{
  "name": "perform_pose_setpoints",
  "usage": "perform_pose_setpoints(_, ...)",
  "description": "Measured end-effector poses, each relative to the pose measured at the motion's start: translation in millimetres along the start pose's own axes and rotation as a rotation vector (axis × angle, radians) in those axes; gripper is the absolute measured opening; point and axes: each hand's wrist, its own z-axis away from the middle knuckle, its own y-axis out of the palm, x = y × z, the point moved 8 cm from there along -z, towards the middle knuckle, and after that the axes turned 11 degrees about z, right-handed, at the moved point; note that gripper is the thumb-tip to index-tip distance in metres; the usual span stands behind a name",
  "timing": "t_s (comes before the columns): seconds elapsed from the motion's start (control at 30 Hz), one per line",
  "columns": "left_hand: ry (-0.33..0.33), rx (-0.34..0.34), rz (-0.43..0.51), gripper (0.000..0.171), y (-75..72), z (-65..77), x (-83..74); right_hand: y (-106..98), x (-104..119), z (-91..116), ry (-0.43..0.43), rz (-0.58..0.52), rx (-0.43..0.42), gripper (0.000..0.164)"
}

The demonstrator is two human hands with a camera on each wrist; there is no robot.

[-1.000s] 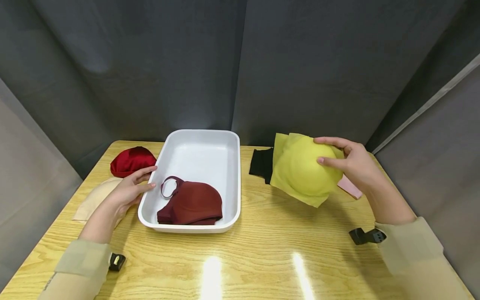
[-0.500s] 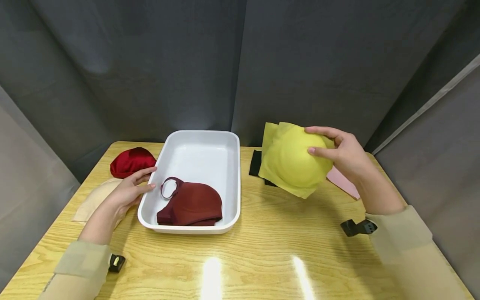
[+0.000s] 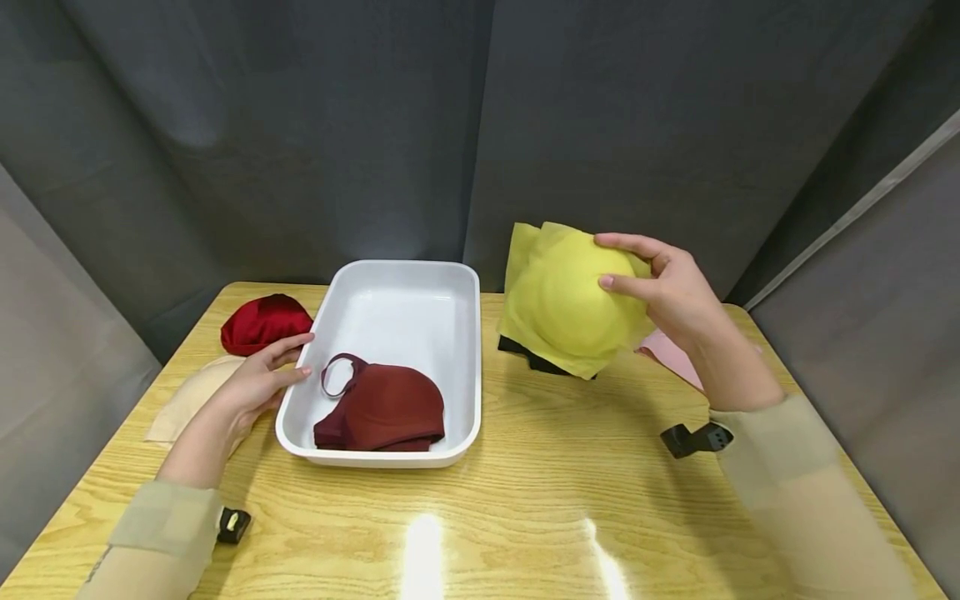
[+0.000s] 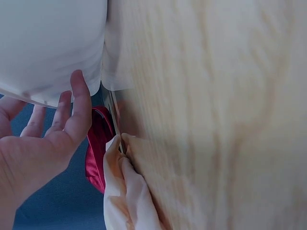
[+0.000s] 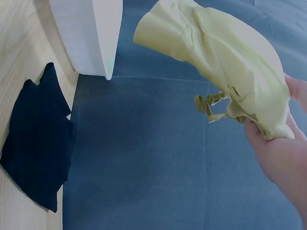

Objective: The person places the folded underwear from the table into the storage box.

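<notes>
In the head view my right hand (image 3: 678, 287) grips a yellow bra (image 3: 570, 292) by its right side, thumb and fingers on the moulded cup. It is held up above the table, and thin straps (image 5: 211, 105) dangle from it in the right wrist view. My left hand (image 3: 258, 379) rests against the left rim of a white tray (image 3: 472, 367), fingers loosely extended along its outer wall (image 4: 53, 57). Inside the tray's near end lies a folded maroon bra (image 3: 393, 408), its strap looped to the left.
Left of the tray lie a shiny red piece of cloth (image 3: 266, 323) and a beige one (image 3: 191, 396). A black garment (image 5: 36, 139) lies on the table under the yellow bra, and a pink one (image 3: 675, 358) to its right. Grey curtains (image 3: 600, 125) enclose the wooden table (image 3: 525, 500).
My right hand has carried the yellow bra leftward and slightly upward, covering more of the black garment and uncovering the pink one. The left hand and tray have stayed in place.
</notes>
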Motion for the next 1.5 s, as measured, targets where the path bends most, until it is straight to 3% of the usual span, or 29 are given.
perform_pose_setpoints(0.47,-0.002,-0.011,0.001,0.063,-2.5,1.3,0.3,15,7,-20,-0.035,-0.141,0.001,0.049)
perform_pose_setpoints(0.9,-0.002,-0.002,0.014,0.063,-1.0,2.4,0.3,35,5,-37,-0.013,-0.174,0.006,0.053)
perform_pose_setpoints(1.5,-0.004,-0.003,0.008,0.062,-1.4,1.4,0.3,70,7,-64,-0.095,-0.154,0.020,0.049)
